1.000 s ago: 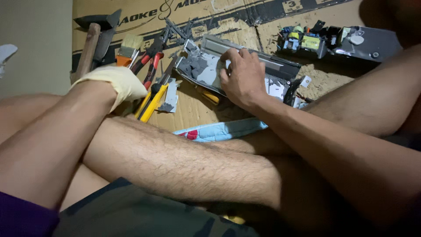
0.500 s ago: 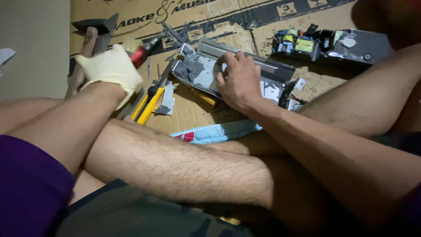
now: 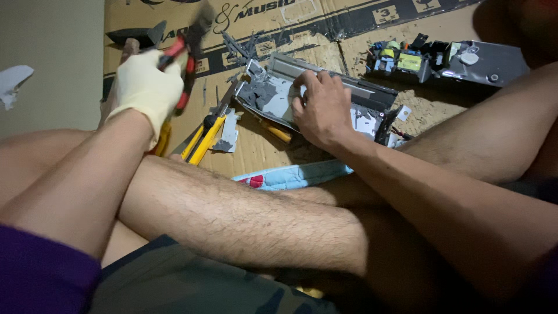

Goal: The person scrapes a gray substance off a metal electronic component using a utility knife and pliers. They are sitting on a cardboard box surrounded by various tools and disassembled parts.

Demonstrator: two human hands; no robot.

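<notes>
My left hand point(image 3: 146, 88), in a cream glove, is raised above the cardboard and grips red-handled pliers point(image 3: 187, 43), which are blurred by motion. My bare right hand point(image 3: 322, 107) presses down on a grey plastic device casing point(image 3: 273, 96) lying on the cardboard sheet point(image 3: 325, 35). The casing is partly broken open, with grey shards around it. My crossed bare legs fill the foreground and hide the near edge of the cardboard.
A yellow utility knife point(image 3: 203, 135) lies left of the casing. A hammer point(image 3: 136, 39) rests at the cardboard's far left. A circuit board with coloured parts point(image 3: 398, 61) and a dark housing point(image 3: 485, 61) sit at the back right. A light blue cloth point(image 3: 290, 174) lies by my leg.
My left hand picked the red-handled pliers up from the tools and lifted them up and to the right. My right hand stayed on the grey casing.
</notes>
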